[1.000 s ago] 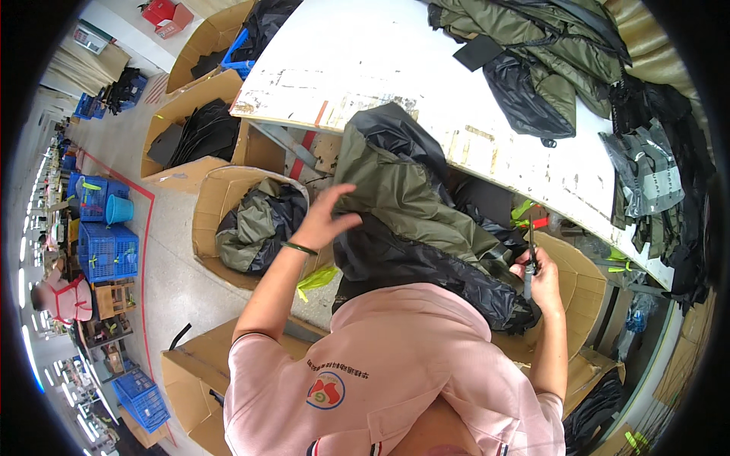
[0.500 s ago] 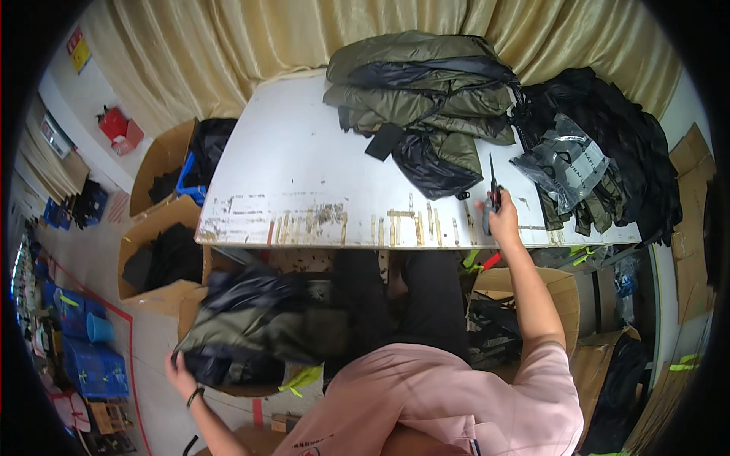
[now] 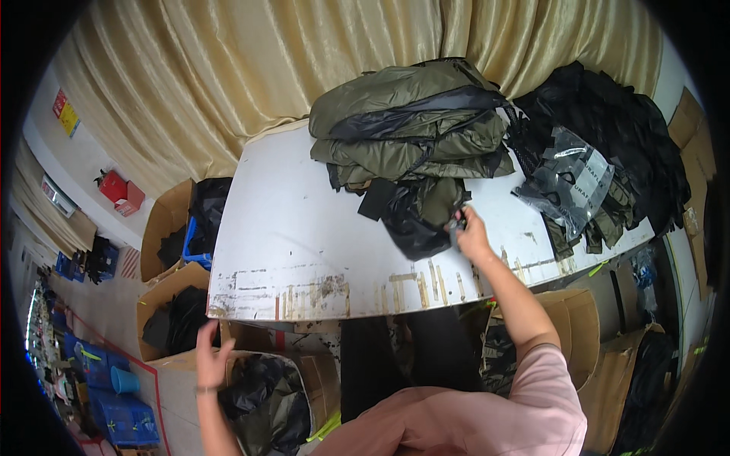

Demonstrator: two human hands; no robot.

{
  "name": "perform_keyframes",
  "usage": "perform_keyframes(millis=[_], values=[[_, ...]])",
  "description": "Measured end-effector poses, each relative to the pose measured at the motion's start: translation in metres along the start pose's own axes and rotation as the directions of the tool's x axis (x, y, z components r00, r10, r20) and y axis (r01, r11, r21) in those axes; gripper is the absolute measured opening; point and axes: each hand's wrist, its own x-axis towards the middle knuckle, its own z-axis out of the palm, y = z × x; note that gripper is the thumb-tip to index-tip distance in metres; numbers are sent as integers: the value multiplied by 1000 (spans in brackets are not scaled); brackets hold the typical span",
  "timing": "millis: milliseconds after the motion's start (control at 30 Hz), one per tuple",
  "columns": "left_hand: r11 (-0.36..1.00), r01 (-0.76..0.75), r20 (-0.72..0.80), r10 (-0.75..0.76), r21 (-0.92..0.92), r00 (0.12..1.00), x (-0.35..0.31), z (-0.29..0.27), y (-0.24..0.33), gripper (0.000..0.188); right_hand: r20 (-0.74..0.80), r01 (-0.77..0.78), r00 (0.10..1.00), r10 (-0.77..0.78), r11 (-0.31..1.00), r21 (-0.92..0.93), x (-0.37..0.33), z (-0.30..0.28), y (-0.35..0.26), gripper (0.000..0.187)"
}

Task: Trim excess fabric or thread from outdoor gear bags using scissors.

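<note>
Olive jackets (image 3: 411, 125) lie stacked at twelve o'clock on the white table (image 3: 304, 243); my right hand (image 3: 471, 232) pinches a dark tool beside their black lining, while my left hand (image 3: 211, 361) hangs open-fingered above the carton (image 3: 258, 395) at seven.

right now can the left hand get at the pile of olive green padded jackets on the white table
Probably not as it stands. The left hand is down below the near edge of the white table, over a cardboard box of dark garments, while the pile of olive green padded jackets lies at the far side.

one white table (image 3: 304, 251), two jacket piles (image 3: 411, 129) — three open cardboard boxes (image 3: 163, 220) on the left.
</note>
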Motion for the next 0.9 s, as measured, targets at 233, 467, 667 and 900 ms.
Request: perform_keyframes(millis=[233, 467, 667, 900], values=[[714, -691, 107, 683, 110, 723, 314, 177, 230, 85, 176, -3, 984, 14, 998, -60, -62, 30, -5, 41], [765, -573, 247, 519, 292, 818, 424, 313, 359, 107, 181, -117, 978, 103, 991, 64, -72, 44, 2, 40], [537, -735, 179, 743, 414, 645, 432, 381, 306, 58, 166, -43, 985, 40, 999, 12, -69, 39, 3, 45], [527, -815, 358, 732, 240, 579, 311, 357, 199, 47, 178, 122, 978, -107, 989, -80, -77, 31, -17, 40]])
